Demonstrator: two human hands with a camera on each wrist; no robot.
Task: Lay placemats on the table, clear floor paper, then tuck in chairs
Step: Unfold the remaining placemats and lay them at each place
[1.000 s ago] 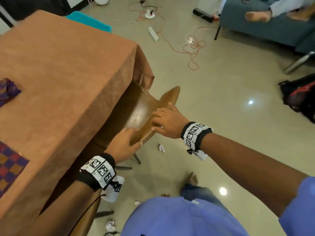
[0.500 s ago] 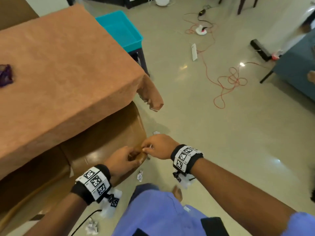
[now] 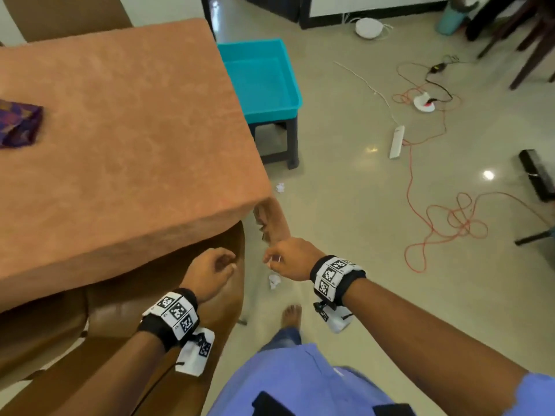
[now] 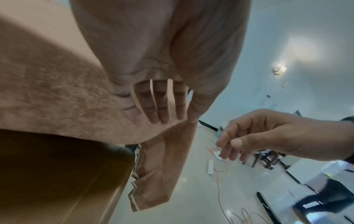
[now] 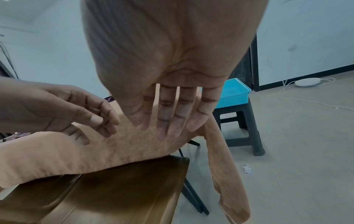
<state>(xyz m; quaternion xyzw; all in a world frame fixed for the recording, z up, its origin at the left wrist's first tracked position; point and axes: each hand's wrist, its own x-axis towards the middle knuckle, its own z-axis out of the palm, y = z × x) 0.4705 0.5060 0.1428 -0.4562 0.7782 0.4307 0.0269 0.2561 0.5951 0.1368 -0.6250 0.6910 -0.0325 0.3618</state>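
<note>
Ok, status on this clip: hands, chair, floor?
Left hand and right hand empty, loosely curled. Chair tucked under table. Crumpled paper on floor.

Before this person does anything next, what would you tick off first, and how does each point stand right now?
1. Both hands free: ok. The left hand and right hand hang loosely curled, no grip on anything.
2. Chair tucked in: ok. The brown chair has its back against the table edge.
3. Floor paper cleared: not ok. One crumpled paper lies below the right hand, another near the table corner.
4. Placemats laid: cannot tell. Only one folded purple cloth shows.
5. Walkway safe: not ok. An orange cable loops across the floor.
</note>
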